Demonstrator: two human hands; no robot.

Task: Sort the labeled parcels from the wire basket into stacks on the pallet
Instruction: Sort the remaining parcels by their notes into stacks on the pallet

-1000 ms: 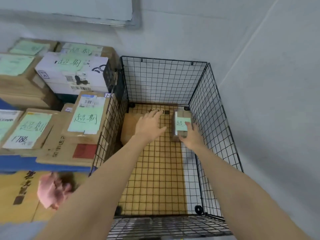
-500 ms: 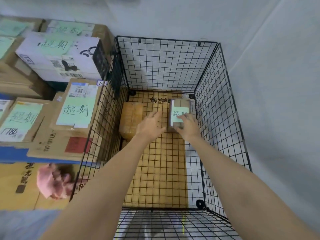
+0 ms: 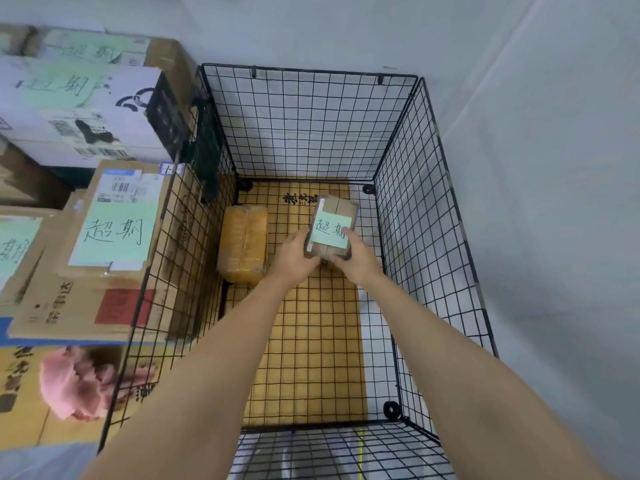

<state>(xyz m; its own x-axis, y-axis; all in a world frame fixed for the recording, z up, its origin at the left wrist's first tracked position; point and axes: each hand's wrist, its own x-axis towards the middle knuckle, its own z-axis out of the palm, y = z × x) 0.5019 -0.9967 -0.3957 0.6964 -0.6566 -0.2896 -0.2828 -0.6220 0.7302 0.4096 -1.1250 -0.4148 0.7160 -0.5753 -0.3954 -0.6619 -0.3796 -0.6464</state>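
Both hands on the labeled parcel (image 3: 331, 230) inside the wire basket (image 3: 311, 126)!
Left hand (image 3: 294, 256) and right hand (image 3: 356, 259) fingers clamp its near end; a taped parcel (image 3: 244, 249) lies left of it.

We are seeing the wire basket (image 3: 408, 140) standing open at the top, its mesh walls closing all four sides. Our left hand (image 3: 294, 259) and right hand (image 3: 358, 259) are gripping the labeled parcel (image 3: 330, 230) with open air above it. A taped parcel (image 3: 244, 244) is lying just left of them, and stacked boxes (image 3: 114, 233) are crowding the left wall outside.
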